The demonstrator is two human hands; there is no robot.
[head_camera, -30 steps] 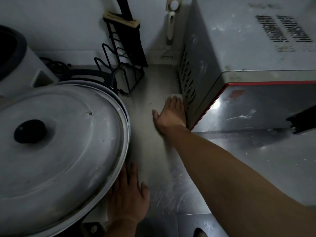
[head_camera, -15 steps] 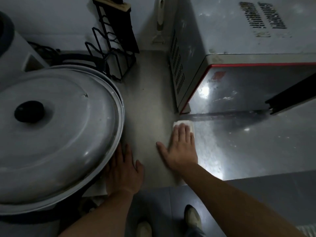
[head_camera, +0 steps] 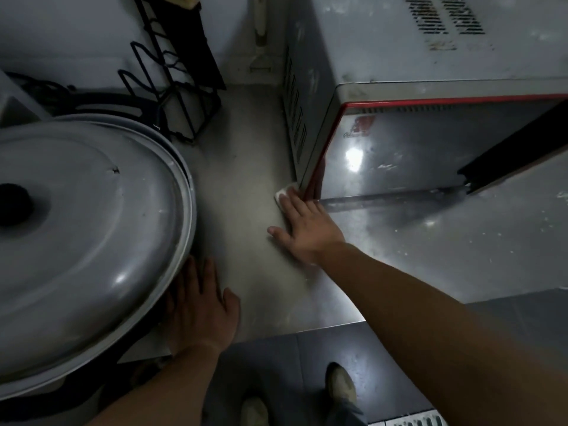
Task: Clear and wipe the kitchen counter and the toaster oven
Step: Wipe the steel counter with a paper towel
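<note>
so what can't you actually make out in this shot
- White cloth, head view: mostly under the right hand; its size is unknown.
- Big pot lid: cut off by the left edge, hiding what is under it.
- Left hand: fingertips hidden under the lid rim.
- Toaster oven: cut off right; label blurred.

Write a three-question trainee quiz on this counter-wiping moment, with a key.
1. True or false: the right hand presses a white cloth flat on the counter.
2. The cloth touches which corner of the toaster oven? A) front-left bottom B) rear top C) door handle
3. Fill in: the left hand rests on the counter beside the big metal ____.

Key: 1 true; 2 A; 3 lid.
</note>
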